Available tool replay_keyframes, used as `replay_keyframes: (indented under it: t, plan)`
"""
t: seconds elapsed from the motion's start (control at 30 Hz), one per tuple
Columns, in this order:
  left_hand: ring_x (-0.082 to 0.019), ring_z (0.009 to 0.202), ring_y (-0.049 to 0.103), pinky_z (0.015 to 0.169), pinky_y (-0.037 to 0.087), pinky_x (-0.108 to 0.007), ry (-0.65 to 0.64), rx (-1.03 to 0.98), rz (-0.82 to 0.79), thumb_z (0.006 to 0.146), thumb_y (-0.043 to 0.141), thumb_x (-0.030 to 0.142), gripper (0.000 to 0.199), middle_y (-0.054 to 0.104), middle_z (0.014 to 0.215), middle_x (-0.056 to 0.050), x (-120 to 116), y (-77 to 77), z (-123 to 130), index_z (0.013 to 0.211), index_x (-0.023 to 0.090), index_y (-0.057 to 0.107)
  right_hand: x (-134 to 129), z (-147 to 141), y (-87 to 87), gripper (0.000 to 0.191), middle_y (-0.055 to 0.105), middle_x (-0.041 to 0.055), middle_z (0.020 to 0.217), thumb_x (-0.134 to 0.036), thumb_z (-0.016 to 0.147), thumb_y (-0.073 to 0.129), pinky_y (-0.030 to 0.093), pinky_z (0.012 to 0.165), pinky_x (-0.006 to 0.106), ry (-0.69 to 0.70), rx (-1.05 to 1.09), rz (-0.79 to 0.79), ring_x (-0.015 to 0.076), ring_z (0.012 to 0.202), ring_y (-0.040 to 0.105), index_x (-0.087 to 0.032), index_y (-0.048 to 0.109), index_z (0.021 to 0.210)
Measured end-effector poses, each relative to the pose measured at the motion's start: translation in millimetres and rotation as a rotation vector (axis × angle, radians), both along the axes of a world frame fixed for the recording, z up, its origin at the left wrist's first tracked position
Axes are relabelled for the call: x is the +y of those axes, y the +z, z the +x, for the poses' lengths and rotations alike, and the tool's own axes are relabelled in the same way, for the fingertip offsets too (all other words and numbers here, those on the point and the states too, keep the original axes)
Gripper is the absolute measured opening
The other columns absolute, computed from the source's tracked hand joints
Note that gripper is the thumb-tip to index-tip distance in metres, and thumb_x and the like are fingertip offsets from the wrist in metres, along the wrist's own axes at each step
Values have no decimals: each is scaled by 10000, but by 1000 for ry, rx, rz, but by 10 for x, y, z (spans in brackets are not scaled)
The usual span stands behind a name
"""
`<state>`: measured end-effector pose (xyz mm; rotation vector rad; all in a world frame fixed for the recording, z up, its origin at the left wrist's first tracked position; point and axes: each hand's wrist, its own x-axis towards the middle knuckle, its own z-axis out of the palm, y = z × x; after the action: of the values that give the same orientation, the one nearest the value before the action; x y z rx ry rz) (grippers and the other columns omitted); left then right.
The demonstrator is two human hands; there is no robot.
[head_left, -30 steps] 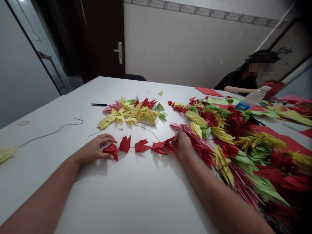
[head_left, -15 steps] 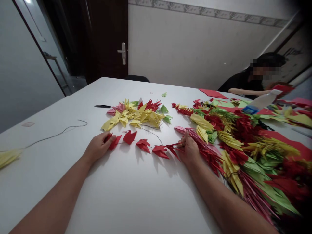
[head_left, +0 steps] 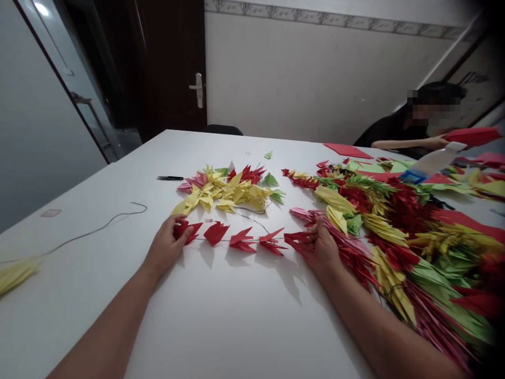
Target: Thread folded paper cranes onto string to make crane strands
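Observation:
Between my hands a dark string [head_left: 255,240] stretches nearly level, threaded with several red folded-paper pieces [head_left: 241,240] spaced apart. My left hand [head_left: 170,238] is closed on the red folded-paper piece [head_left: 188,231] at the left end. At the other end my right hand [head_left: 324,245] pinches another red folded-paper piece [head_left: 298,239], its pointed tips facing left. Just beyond the string lies a heap of yellow folded-paper pieces [head_left: 229,192], mixed with red, pink and green ones. Pink and red folded-paper strands [head_left: 347,237] lie against the right hand's far side.
A large pile of colourful paper strands [head_left: 426,252] covers the table's right side. Small scissors [head_left: 170,178] lie left of the heap. A loose string [head_left: 98,226] runs left to a yellow paper bundle [head_left: 18,273]. Across the table, a person holds red paper [head_left: 473,137] behind a plastic bottle [head_left: 432,163].
My hands have moved slightly apart, pulling the string straighter and spreading the red pieces. The other person's red paper has shifted right. The whole view has shifted a little.

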<state>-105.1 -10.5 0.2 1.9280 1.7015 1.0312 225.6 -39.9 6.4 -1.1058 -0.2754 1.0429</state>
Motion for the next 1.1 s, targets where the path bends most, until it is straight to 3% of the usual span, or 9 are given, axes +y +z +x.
replay_keyframes:
  t: [0.17, 0.33, 0.47, 0.6, 0.7, 0.83, 0.93, 1.0, 1.1]
  plan:
    - [-210, 962, 512, 858, 419, -337, -37, 77, 62, 816, 418, 490, 382, 541, 1005, -85, 41, 24, -20, 938, 168, 582, -17, -6, 31, 424, 425, -66, 411, -508, 823, 508, 356, 353, 181, 17, 14, -20, 77, 323, 415, -155, 380, 625]
    - [-225, 1064, 495, 933, 374, -364, -61, 100, -28, 864, 323, 469, 439, 561, 1128, -84, 37, 28, -7, 1113, 179, 538, 38, 8, -49, 494, 382, -82, 436, -534, 687, 646, 241, 317, 145, 23, -28, 51, 33, 318, 313, -152, 348, 588]
    - [-227, 1103, 479, 954, 357, -355, -59, 95, -128, 857, 285, 541, 520, 548, 1178, -75, 13, 38, 4, 1147, 180, 522, 36, 27, -147, 524, 378, -60, 451, -559, 603, 695, 228, 347, 159, 55, -318, 76, 41, 378, 325, -148, 374, 545]
    - [-233, 1093, 480, 936, 370, -355, -99, 65, -167, 816, 285, 626, 595, 536, 1183, -77, -7, 56, -11, 1135, 179, 515, -6, 30, -163, 536, 330, -46, 445, -593, 718, 569, 217, 398, 186, 7, -663, 68, 48, 422, 279, -147, 369, 498]
    - [-248, 1107, 467, 940, 366, -377, -115, 120, -196, 761, 374, 661, 626, 511, 1209, -80, -31, 81, -11, 1155, 186, 480, -18, 1, -129, 539, 293, -45, 449, -599, 744, 514, 199, 423, 204, -28, -740, 74, 60, 441, 249, -158, 339, 487]
    - [-267, 1095, 467, 917, 382, -396, -114, 266, -213, 692, 507, 646, 667, 492, 1217, -88, -51, 112, 16, 1183, 200, 440, 8, -4, -134, 428, 359, -31, 522, -531, 773, 479, 259, 492, 205, -53, -842, 106, 81, 507, 323, -150, 457, 579]
    - [-254, 1035, 500, 883, 398, -389, -161, 317, -171, 748, 471, 596, 539, 542, 1132, -82, -35, 101, 11, 1113, 199, 487, 1, 11, -127, 294, 490, 22, 740, -414, 810, 459, 362, 704, 253, -172, -1149, 223, 133, 751, 457, -147, 527, 708]
    - [-249, 1014, 512, 880, 399, -384, -190, 318, -141, 762, 459, 584, 505, 560, 1097, -81, -19, 75, -9, 1077, 194, 514, -58, -46, -57, 209, 517, 57, 878, -347, 820, 470, 360, 829, 324, -224, -1370, 366, 178, 918, 466, -152, 544, 799]
    - [-263, 1096, 472, 926, 374, -390, -198, 294, -123, 733, 487, 615, 609, 518, 1190, -97, -8, 24, -46, 1173, 194, 485, -226, -333, 158, 117, 535, 75, 905, -250, 829, 486, 386, 846, 359, -59, -1580, 621, 189, 930, 491, -166, 539, 891]
